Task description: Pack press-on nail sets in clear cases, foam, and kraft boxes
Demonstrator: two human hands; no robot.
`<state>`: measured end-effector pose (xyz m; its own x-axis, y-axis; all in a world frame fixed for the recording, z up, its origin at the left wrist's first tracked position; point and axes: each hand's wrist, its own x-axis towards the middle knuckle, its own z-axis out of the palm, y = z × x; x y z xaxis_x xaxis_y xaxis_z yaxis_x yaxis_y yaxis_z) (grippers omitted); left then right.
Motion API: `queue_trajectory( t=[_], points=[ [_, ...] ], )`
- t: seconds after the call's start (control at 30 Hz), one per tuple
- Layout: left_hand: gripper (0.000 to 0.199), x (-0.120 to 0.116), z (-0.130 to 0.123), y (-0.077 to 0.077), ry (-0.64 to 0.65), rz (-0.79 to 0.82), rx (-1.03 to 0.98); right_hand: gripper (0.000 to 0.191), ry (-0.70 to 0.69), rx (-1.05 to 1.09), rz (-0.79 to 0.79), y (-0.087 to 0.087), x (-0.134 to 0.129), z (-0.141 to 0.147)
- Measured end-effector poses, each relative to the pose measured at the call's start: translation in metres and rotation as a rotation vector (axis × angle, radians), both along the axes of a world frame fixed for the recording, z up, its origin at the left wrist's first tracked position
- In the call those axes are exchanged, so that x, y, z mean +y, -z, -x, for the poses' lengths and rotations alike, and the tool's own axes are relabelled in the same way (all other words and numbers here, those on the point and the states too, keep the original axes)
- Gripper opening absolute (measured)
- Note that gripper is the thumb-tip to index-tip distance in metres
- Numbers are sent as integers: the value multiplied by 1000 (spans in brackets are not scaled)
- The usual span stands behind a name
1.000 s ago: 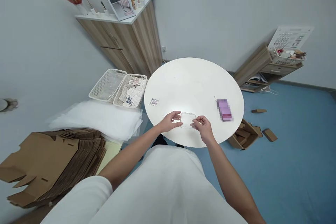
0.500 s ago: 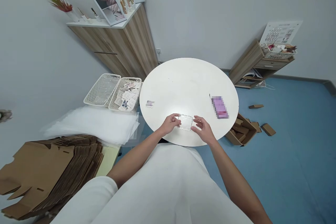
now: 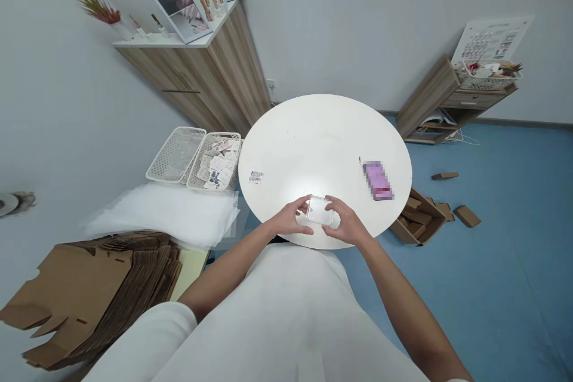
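A small clear plastic case (image 3: 319,211) with rounded corners is at the near edge of the round white table (image 3: 322,131), between my hands. My right hand (image 3: 345,222) grips its right side, index finger at the top edge and thumb at the bottom. At its left side is my left hand (image 3: 290,218), with thumb stretched out below and fingers spread by the upper left corner; whether these touch the case is hard to tell. A small printed sheet (image 3: 256,177) lies at the table's left. A blurred purple item (image 3: 378,180) lies at its right.
Left of the table stand a white basket of clear plastic pieces (image 3: 175,155) and another basket of cards (image 3: 219,162). Nearer are translucent sheets (image 3: 165,212) and stacked flat cardboard (image 3: 94,292). An open carton (image 3: 418,218) of small boxes stands on the floor at right.
My right hand has closed in on the case's right side. My left thumb has moved off the case and down, opening that hand. The case has shifted slightly right, along with the view.
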<state>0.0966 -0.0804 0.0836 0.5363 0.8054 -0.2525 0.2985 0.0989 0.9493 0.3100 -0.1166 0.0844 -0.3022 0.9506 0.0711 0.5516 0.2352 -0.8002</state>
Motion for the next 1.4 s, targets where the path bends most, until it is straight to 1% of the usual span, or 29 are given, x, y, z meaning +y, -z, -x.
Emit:
queue_trajectory(
  t=[0.07, 0.23, 0.47, 0.6, 0.8, 0.93, 1.07, 1.2, 1.27, 1.33, 1.4],
  points=[
    [97, 1, -2, -2, 9, -52, 30, 39, 14, 12, 5, 0, -1, -4],
    [85, 6, -12, -1, 40, -108, 39, 39, 35, 60, 12, -1, -2, -7],
    [76, 7, -16, -7, 98, -160, 18, 38, 30, 67, 7, -3, -3, -11],
    [74, 5, -18, -2, 94, -168, -10, 37, 24, 49, -28, -4, -4, -14],
    [77, 1, -19, 10, 86, -72, -119, 37, 13, 66, -55, -3, -2, -17],
    [80, 1, -18, 14, 45, -22, -147, 39, 20, 189, 17, 1, 3, -17],
    [81, 1, -17, 15, 18, 94, -233, 38, 6, 195, 86, 0, 11, -16],
    [76, 4, -12, 15, -54, 192, -296, 38, 14, 194, 114, -3, 16, -13],
    [69, 5, -9, 17, -87, 250, -300, 39, 15, 187, 130, -4, 16, -13],
    [60, 5, -7, 19, -106, 313, -295, 38, 2, 183, 172, -6, 16, -13],
    [56, 4, -6, 22, -126, 342, -278, 36, 2, 190, 233, -6, 19, -14]
  ],
)
